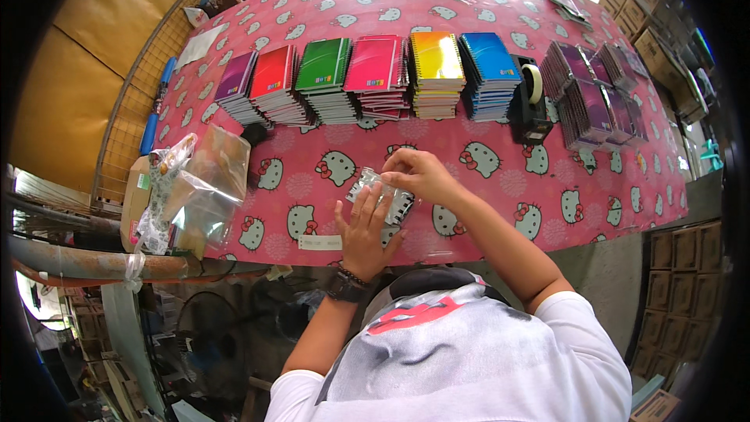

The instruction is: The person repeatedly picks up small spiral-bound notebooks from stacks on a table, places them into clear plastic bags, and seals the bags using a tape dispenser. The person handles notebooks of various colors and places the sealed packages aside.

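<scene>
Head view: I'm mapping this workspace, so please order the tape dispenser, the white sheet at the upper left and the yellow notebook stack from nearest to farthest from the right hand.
1. Yellow notebook stack: just beyond the right hand.
2. Tape dispenser: beyond it, to the right.
3. White sheet: far off to the left.

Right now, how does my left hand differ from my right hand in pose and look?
The left hand lies nearly flat, fingers extended over the small grey-and-black item; the right hand has its fingers bent near the item's upper end. The left hand has a dark watch at its wrist; the right hand shows none. Both are bare, over the pink tablecloth.
</scene>
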Motion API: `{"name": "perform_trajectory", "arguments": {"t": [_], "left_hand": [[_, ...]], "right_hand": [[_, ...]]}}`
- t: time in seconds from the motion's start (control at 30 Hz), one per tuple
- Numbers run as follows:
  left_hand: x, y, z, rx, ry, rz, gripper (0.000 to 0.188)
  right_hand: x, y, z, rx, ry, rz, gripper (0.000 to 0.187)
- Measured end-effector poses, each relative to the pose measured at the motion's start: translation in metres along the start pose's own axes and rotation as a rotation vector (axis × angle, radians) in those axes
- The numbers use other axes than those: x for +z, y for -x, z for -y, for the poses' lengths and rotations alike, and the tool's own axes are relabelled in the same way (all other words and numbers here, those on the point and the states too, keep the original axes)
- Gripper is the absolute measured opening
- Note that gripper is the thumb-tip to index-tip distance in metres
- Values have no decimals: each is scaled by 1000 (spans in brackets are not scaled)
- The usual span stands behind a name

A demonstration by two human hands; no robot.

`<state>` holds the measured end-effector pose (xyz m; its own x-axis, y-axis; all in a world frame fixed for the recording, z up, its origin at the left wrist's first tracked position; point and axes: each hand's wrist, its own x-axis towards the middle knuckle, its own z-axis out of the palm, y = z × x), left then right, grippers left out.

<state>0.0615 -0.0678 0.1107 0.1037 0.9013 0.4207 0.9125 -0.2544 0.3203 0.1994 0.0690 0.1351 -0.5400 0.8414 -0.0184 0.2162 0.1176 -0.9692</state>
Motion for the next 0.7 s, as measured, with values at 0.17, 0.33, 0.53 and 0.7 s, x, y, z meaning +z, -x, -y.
{"name": "perform_trajectory", "arguments": {"t": [0.17, 0.33, 0.53, 0.7], "left_hand": [[-9, -4, -1, -38, 52, 41, 76], [-3, -9, -4, -58, 29, 37, 78], [-9, -7, -2, -95, 16, 89, 79], [-9, -9, -4, -84, 31, 90, 80]], "right_hand": [[-142, 19, -37, -140, 207, -651, 21], [-275, 22, -125, 204, 597, -929, 40], [-272, 12, -145, 342, 113, -757, 40], [-260, 35, -113, 354, -97, -812, 28]]}}
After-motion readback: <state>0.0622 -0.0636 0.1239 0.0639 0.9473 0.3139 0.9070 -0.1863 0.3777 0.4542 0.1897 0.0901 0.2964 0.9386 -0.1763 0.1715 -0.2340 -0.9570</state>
